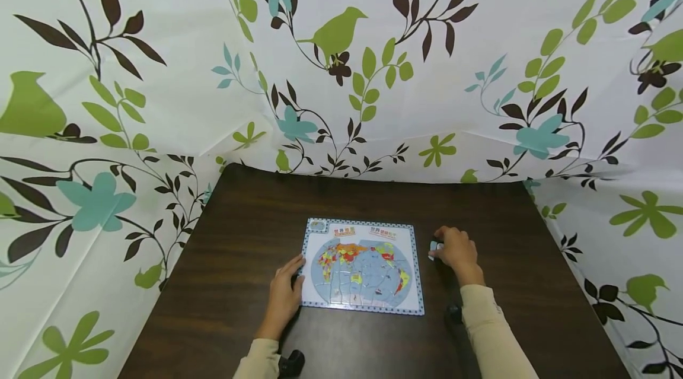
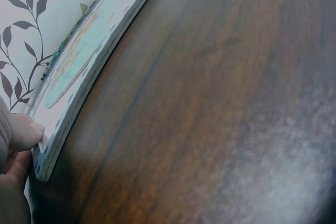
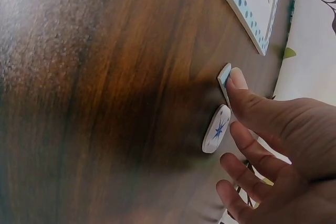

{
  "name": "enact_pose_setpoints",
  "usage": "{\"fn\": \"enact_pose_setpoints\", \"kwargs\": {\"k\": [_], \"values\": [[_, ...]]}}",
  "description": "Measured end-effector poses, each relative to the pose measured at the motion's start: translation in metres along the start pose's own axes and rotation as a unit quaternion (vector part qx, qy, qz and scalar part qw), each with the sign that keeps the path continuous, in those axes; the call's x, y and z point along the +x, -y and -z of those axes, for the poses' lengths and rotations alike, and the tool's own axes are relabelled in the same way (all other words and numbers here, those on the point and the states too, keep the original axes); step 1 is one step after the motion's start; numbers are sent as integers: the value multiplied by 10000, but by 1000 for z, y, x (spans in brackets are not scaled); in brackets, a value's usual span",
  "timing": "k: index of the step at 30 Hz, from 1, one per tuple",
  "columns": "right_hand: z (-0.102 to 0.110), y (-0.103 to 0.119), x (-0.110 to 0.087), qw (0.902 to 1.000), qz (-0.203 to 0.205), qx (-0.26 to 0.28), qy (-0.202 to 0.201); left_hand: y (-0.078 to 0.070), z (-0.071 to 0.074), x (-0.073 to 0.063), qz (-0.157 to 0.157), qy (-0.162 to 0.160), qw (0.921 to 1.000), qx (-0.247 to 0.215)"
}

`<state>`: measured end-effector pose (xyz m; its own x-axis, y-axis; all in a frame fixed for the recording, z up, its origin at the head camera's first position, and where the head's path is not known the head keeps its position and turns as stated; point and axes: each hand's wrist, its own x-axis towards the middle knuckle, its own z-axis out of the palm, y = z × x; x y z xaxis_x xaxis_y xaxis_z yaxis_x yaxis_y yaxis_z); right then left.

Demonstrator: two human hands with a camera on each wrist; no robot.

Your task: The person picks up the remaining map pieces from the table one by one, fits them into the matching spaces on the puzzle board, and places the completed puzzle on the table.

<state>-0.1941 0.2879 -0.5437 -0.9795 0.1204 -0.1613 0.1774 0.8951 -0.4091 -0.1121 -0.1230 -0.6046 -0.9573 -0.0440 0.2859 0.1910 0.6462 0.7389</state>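
Note:
A world map jigsaw board (image 1: pixel 363 311) with a dotted blue border lies on the dark table, its oval map filled with coloured pieces. My left hand (image 1: pixel 284 296) grips the board's left edge; the left wrist view shows the thumb (image 2: pixel 26 132) on top and a finger at its side. To the right of the board, my right hand (image 1: pixel 459 251) pinches a small light blue puzzle piece (image 3: pixel 224 81) at the thumb. Close by the fingers is a white oval piece (image 3: pixel 216 129) with a blue compass star; whether it is held or lying cannot be told.
The dark wooden table (image 1: pixel 240 207) surrounds the board. Behind and at both sides hangs a white cloth (image 1: pixel 373 130) printed with leaves, birds and flowers. Black straps (image 1: pixel 292 362) show at the wrists.

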Motion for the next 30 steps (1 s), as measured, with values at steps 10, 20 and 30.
{"fn": "enact_pose_setpoints", "kwargs": {"k": [10,20,30], "values": [[-2,0,1,9999,-100,124,53,1,0,1,57,38,10000,-9],[-3,0,3,9997,-99,204,10,1,1,3,330,244,9991,-112],[-2,2,5,9996,12,127,248,0,1,2,228,150,9996,-70]]}}
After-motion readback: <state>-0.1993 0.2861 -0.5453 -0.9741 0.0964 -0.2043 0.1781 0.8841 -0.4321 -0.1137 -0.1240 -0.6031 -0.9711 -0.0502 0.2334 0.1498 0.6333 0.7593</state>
